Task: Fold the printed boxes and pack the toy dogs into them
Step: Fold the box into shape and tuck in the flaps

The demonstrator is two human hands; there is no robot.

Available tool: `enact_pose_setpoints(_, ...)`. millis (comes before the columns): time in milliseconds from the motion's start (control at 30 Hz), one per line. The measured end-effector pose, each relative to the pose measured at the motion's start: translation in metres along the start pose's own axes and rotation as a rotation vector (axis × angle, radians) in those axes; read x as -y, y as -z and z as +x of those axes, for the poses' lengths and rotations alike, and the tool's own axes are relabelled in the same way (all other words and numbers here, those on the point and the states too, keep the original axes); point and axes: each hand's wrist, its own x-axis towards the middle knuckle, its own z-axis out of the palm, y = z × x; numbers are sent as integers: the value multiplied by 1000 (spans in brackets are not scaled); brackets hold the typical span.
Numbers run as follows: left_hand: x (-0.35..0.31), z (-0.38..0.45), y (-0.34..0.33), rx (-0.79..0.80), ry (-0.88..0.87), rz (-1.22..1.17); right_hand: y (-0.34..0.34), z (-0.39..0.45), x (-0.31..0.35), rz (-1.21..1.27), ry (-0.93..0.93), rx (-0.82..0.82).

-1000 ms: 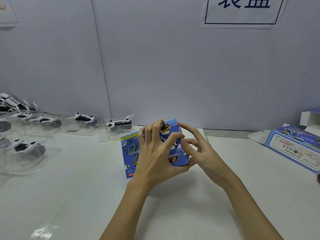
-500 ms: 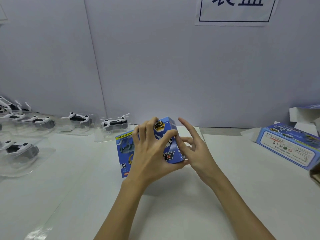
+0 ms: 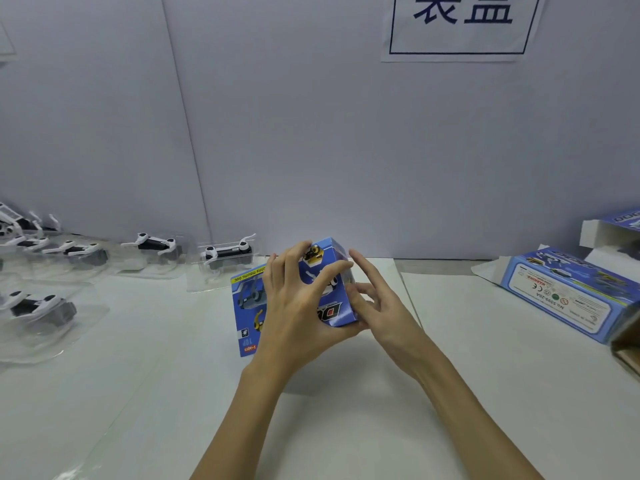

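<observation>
Head view, left to right: white-and-black toy dogs in clear plastic trays (image 3: pixel 227 259) waiting unpacked. Left hand (image 3: pixel 294 313) gripping upright blue printed cardboard box (image 3: pixel 337 299) at table centre; right hand (image 3: pixel 379 303) pressing its end, fingers loosely bent. End flaps hidden. Second blue printed box (image 3: pixel 568 292) lying open-ended, cropped.

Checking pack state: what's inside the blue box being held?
Cannot tell. The blue box shows only printed outer faces; the left hand grips its front and the right hand covers its right end. Interior hidden.
</observation>
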Motion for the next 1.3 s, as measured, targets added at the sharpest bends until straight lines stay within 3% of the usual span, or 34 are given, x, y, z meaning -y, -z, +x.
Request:
enact_pose_setpoints(167, 1, 2, -1, -19, 10, -17, -10, 1, 3, -17, 59, -37)
enact_pose_setpoints(300, 1, 1, -8, 26, -34, 20, -8, 2, 4, 52, 0, -8)
enact_pose_setpoints(467, 10, -6, -9, 93, -63, 169, 5, 10, -10, 23, -139, -208)
enact_pose_setpoints(567, 16, -9, -4, 172, 170, 45, 21, 14, -19, 123, -347, -329)
enact_pose_setpoints(700, 14, -8, -6, 146, 490, -319, 36, 6, -17, 168, -585, -241)
enact_pose_setpoints(767, 14, -5, -4, 42, 653, -448, 40, 6, -13, 25, -547, -247)
enact_pose_setpoints(867, 17, -2, 0, -92, 896, -607, 38, 7, -8, -262, -261, -282)
enact_pose_setpoints(933, 21, -2, 1, -144, 979, -685, 33, 6, -6, -373, -108, -274)
enact_pose_setpoints(1033, 29, -2, 2, -182, 1013, -849, 26, 7, -6, -469, -107, -315)
enact_pose_setpoints(1200, 33, -3, 3, 87, 872, -1081, 40, 9, -14, -714, -223, -685)
enact_pose_setpoints(1300, 33, -9, -6, 263, 814, -1010, 51, 10, -21, -673, -204, -734)
